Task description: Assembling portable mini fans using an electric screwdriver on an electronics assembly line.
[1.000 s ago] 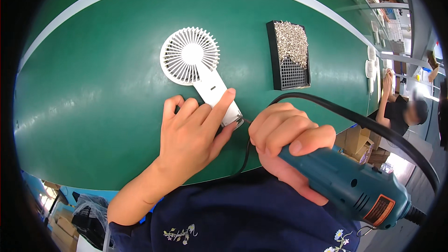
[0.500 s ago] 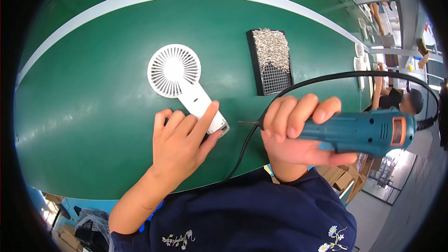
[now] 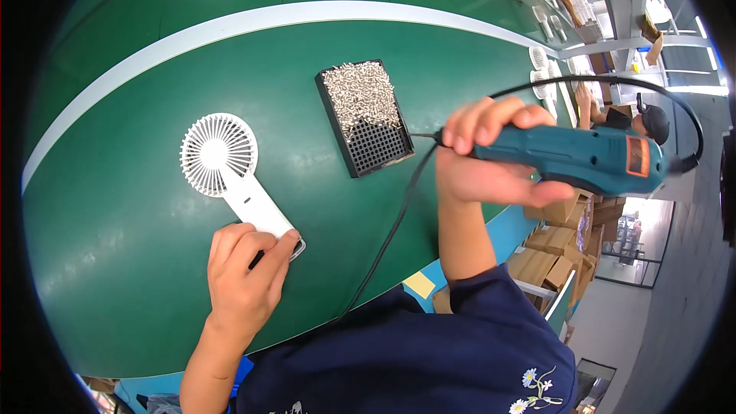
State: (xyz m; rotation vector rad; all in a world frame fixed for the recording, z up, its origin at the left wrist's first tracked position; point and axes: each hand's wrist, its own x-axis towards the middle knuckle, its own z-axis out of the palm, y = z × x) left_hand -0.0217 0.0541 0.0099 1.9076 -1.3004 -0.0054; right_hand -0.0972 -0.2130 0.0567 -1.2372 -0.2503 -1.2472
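Observation:
A white handheld fan lies on the green table, its round slatted head away from me and its handle slanting toward me. My left hand grips the lower end of that handle, thumb and fingers bent in around it. In my right hand is a teal electric screwdriver, held sideways with its thin bit pointing left. The bit's tip is beside the right edge of a black screw tray. Small silvery screws heap over its far part, while bare grid holes show at the near end.
The screwdriver's black cable loops over the tool and runs across the table to the near edge. A white strip crosses the far side. More white fans lie at the right, near a co-worker. Cardboard boxes are stacked at lower right.
My right hand has brought the screwdriver up from near the fan's handle end to the screw tray. My left hand has changed from a pointing finger to a grip on the handle. The view has shifted.

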